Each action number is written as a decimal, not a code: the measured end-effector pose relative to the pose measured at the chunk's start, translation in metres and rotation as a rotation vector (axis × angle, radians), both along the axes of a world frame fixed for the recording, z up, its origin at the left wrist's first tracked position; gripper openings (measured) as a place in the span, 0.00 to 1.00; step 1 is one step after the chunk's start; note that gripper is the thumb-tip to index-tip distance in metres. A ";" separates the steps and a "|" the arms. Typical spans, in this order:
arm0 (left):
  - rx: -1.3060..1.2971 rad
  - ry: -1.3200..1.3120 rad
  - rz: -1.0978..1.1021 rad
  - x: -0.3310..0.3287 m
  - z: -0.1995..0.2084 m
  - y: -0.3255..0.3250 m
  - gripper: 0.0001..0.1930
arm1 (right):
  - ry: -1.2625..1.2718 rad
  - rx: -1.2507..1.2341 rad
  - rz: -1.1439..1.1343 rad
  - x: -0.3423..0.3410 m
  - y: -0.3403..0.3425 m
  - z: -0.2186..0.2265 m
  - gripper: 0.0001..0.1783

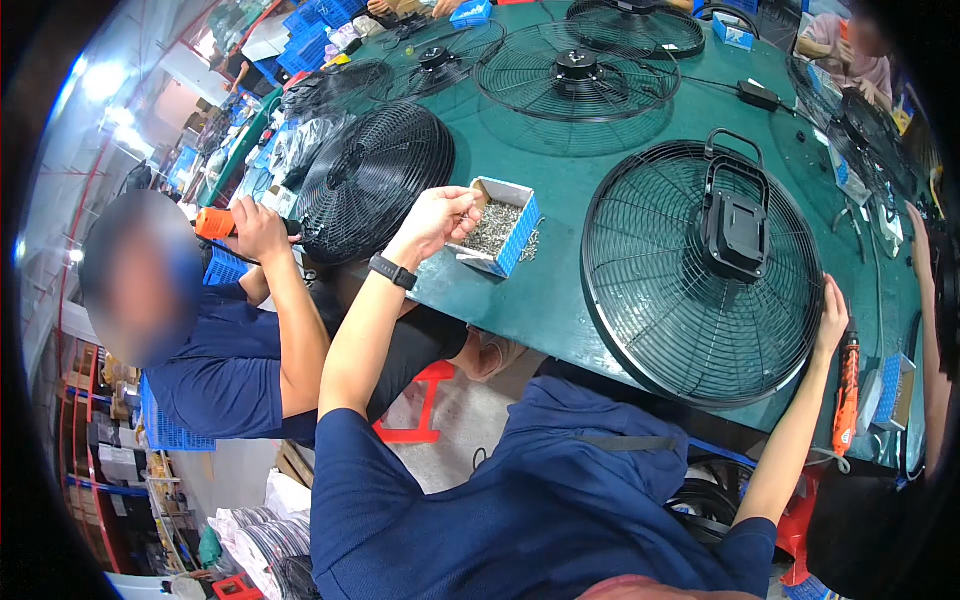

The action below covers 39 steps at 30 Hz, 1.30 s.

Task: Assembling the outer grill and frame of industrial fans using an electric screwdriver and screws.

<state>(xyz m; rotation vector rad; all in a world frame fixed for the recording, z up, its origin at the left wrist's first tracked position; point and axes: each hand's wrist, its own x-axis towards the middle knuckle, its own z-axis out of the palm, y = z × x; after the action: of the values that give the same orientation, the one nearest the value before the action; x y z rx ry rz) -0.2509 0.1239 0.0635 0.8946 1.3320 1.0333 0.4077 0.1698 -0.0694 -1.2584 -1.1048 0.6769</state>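
Observation:
My left hand (440, 222), a dark watch on its wrist, is raised at the near side of an open blue-and-white carton (515, 240) of small metal screws (490, 228). Its fingers are pinched together; whatever is between them is too small to make out. My right hand (832, 315) grips the right rim of a large round black fan (700, 275). That fan lies on the green table, grille up, with a carrying handle (735, 150) and a square housing on top. Just right of my right hand, an orange electric screwdriver (846, 395) stands near-upright.
At my left a co-worker holds an orange power screwdriver (215, 223) beside another black fan (375, 180). More fan grilles (576, 85) lie farther back on the green table (490, 310). A small carton (895, 392) sits at the right. A red stool (412, 405) stands below.

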 end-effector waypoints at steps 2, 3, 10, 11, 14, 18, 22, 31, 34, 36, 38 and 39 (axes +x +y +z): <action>0.012 -0.105 -0.041 -0.002 0.000 -0.001 0.11 | -0.020 -0.034 0.009 0.000 0.000 0.000 0.20; -0.001 -0.087 -0.013 -0.003 0.001 -0.002 0.11 | -0.058 0.008 -0.009 0.001 0.000 -0.001 0.20; -0.011 -0.462 0.102 0.004 0.004 -0.007 0.16 | -0.049 -0.003 -0.028 -0.004 -0.002 0.004 0.20; 0.067 -0.456 0.061 0.007 0.003 -0.010 0.17 | -0.063 -0.022 -0.014 -0.008 -0.004 0.008 0.20; 0.191 -0.467 0.015 0.019 -0.001 -0.030 0.19 | -0.252 -0.034 -0.102 -0.023 -0.010 0.024 0.19; 0.148 -0.411 0.087 0.052 -0.023 -0.091 0.10 | -0.628 0.081 -0.165 -0.037 -0.021 0.032 0.16; -0.019 -0.620 -0.151 0.100 -0.060 -0.130 0.07 | -0.011 0.005 -0.252 -0.036 -0.020 0.035 0.16; -0.233 -0.887 -0.125 0.143 -0.087 -0.184 0.10 | -1.338 -0.215 -0.906 -0.028 -0.120 0.050 0.27; -0.250 -0.826 -0.195 0.146 -0.086 -0.176 0.10 | -1.155 -0.410 -0.746 -0.012 -0.154 0.066 0.28; -0.250 -0.799 -0.243 0.148 -0.083 -0.166 0.09 | -1.109 -0.521 -0.679 -0.010 -0.172 0.077 0.26; -0.182 -0.744 -0.257 0.151 -0.080 -0.158 0.09 | -1.058 -0.574 -0.650 -0.023 -0.187 0.078 0.25; -0.152 -0.677 -0.250 0.155 -0.080 -0.155 0.10 | -1.092 -0.569 -0.661 -0.031 -0.195 0.079 0.24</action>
<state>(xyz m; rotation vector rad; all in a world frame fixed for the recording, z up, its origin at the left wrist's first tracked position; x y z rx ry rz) -0.0956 -0.0315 -0.0164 0.5068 0.6966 0.9099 0.3771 -0.0249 0.0092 -2.4739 -1.2317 -0.3179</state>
